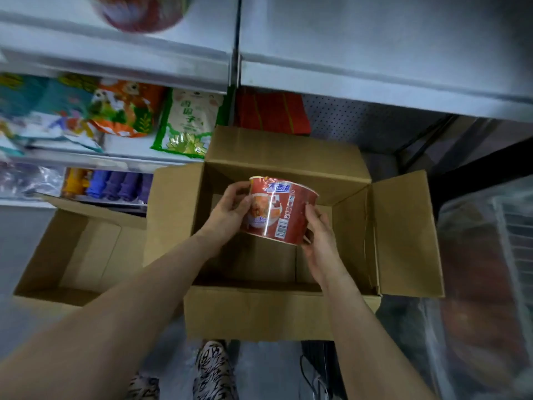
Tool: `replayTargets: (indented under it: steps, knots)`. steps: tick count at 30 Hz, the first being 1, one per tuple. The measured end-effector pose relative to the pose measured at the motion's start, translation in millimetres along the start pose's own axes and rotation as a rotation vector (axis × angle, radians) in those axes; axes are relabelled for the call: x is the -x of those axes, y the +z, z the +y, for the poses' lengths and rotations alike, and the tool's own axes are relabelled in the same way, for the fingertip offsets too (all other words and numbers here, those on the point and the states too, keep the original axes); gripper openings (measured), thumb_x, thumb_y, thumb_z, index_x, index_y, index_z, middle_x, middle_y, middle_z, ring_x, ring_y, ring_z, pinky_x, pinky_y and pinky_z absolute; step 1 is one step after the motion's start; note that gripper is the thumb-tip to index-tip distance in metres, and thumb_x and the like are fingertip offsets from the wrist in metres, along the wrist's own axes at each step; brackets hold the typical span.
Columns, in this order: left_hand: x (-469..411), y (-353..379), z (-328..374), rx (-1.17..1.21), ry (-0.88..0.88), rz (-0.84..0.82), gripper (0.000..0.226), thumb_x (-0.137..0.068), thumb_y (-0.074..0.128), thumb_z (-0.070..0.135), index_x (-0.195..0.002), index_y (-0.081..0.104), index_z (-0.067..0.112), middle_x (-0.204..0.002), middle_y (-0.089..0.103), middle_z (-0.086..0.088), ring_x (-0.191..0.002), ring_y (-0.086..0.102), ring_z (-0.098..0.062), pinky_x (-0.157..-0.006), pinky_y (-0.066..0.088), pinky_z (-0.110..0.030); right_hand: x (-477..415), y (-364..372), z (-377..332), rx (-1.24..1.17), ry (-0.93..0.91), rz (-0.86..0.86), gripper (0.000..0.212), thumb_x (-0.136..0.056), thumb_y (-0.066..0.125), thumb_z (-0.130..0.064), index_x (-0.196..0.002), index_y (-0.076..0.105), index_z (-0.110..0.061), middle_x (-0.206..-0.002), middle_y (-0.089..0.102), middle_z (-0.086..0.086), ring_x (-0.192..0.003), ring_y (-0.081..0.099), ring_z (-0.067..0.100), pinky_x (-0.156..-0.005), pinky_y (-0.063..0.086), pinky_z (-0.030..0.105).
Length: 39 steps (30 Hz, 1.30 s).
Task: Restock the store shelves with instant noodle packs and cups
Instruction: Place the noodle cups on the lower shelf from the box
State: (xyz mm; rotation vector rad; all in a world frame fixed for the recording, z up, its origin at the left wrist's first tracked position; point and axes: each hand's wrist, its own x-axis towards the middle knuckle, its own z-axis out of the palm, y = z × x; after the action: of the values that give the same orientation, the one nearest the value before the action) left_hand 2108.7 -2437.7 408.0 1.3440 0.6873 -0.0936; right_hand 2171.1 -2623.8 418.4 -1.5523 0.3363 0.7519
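Observation:
A red instant noodle cup [281,210] hangs tilted above an open cardboard box [256,310]. My left hand [230,210] grips its left side, fingers curled round the rim. My right hand [320,241] holds its lower right side and base. The box's inside looks bare beneath the cup. Another red noodle cup [141,13], blurred, sits on the upper white shelf [115,50] at the top left.
A second open cardboard box [75,255] lies at left on the floor. Lower shelves at left hold snack bags [187,122] and purple bottles [121,184]. A red pack [272,112] leans behind the box. Plastic-wrapped goods [484,284] stand at right.

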Motion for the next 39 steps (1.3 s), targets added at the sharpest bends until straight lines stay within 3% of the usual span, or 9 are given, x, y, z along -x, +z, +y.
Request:
replayTargets:
  steps: [4, 9, 16, 20, 23, 27, 30, 35, 39]
  knots:
    - [25.8, -16.9, 36.5, -0.022, 0.08, 0.003, 0.023, -0.103, 0.046, 0.017, -0.115, 0.053, 0.036, -0.102, 0.066, 0.009, -0.096, 0.068, -0.017, -0.072, 0.058, -0.034, 29.5, 15.6, -22.5, 0.006, -0.03, -0.03, 0.078, -0.074, 0.067, -0.063, -0.141, 0.045, -0.03, -0.13, 0.063, -0.001, -0.118, 0.06, 0.019, -0.106, 0.045, 0.044]
    - [61.5, -42.9, 77.0, 0.037, 0.123, 0.008, 0.036, -0.099, 0.054, 0.014, -0.134, 0.048, 0.023, -0.127, 0.058, 0.004, -0.099, 0.063, -0.008, -0.061, 0.054, -0.02, 68.4, 39.6, -47.9, 0.014, -0.125, -0.042, 0.068, -0.083, 0.061, -0.063, -0.139, 0.048, -0.028, -0.125, 0.068, -0.003, -0.116, 0.064, 0.016, -0.106, 0.046, 0.044]
    - [119.0, -93.8, 118.9, 0.035, 0.24, -0.094, 0.047, -0.095, 0.06, 0.007, -0.138, 0.046, 0.017, -0.128, 0.052, 0.0, -0.102, 0.064, -0.016, -0.069, 0.058, -0.021, 129.8, 91.3, -71.1, -0.014, -0.197, -0.036, 0.052, -0.094, 0.051, -0.056, -0.133, 0.056, -0.022, -0.119, 0.071, 0.0, -0.111, 0.067, 0.017, -0.103, 0.048, 0.041]
    - [146.3, -131.7, 134.0, -0.01, 0.318, -0.128, 0.048, -0.093, 0.062, 0.006, -0.136, 0.045, 0.02, -0.129, 0.05, 0.004, -0.104, 0.064, -0.014, -0.071, 0.058, -0.021, 159.4, 127.5, -82.4, 0.033, -0.239, -0.038, 0.061, -0.085, 0.051, -0.065, -0.129, 0.059, -0.024, -0.117, 0.072, -0.001, -0.111, 0.067, 0.017, -0.104, 0.047, 0.042]
    - [161.4, -161.7, 143.8, 0.01, 0.348, -0.151, 0.05, -0.09, 0.067, 0.006, -0.13, 0.046, 0.026, -0.135, 0.047, -0.001, -0.112, 0.063, -0.021, -0.078, 0.059, -0.029, 180.4, 160.1, -91.5, 0.071, -0.294, -0.044, 0.052, -0.09, 0.047, -0.064, -0.123, 0.062, -0.026, -0.113, 0.074, -0.002, -0.103, 0.07, 0.014, -0.089, 0.051, 0.032]
    - [178.3, -199.2, 160.8, 0.003, 0.381, -0.157, 0.051, -0.087, 0.07, 0.006, -0.128, 0.043, 0.022, -0.128, 0.054, -0.001, -0.113, 0.06, -0.016, -0.082, 0.059, -0.031, 198.9, 193.9, -98.9, 0.096, -0.366, -0.005, 0.075, -0.072, 0.06, -0.071, -0.132, 0.051, -0.026, -0.117, 0.07, -0.002, -0.105, 0.069, 0.015, -0.091, 0.05, 0.031]
    - [182.0, -224.3, 174.1, 0.021, 0.374, -0.144, 0.055, -0.082, 0.075, 0.01, -0.127, 0.043, 0.018, -0.13, 0.056, -0.008, -0.116, 0.06, -0.021, -0.087, 0.056, -0.035, 208.8, 214.3, -103.9, 0.06, -0.397, 0.001, 0.067, -0.068, 0.068, -0.063, -0.12, 0.051, -0.024, -0.113, 0.07, 0.001, -0.102, 0.07, 0.015, -0.094, 0.052, 0.034]
    - [186.0, -260.5, 195.8, 0.026, 0.354, -0.124, 0.09, -0.067, 0.089, 0.02, -0.142, 0.039, 0.015, -0.129, 0.058, -0.005, -0.11, 0.063, -0.02, -0.089, 0.056, -0.042, 226.1, 253.0, -113.1, 0.061, -0.467, -0.082, 0.076, -0.068, 0.073, -0.055, -0.129, 0.049, -0.016, -0.117, 0.069, 0.006, -0.099, 0.072, 0.017, -0.089, 0.057, 0.035]
    - [193.3, -280.0, 209.6, -0.014, 0.357, -0.17, 0.074, -0.076, 0.082, 0.014, -0.141, 0.046, 0.016, -0.127, 0.06, -0.008, -0.103, 0.068, -0.021, -0.076, 0.058, -0.034, 237.3, 272.4, -116.9, 0.113, -0.499, -0.072, 0.094, -0.059, 0.082, -0.067, -0.135, 0.051, -0.022, -0.123, 0.068, 0.003, -0.105, 0.07, 0.018, -0.095, 0.055, 0.042]
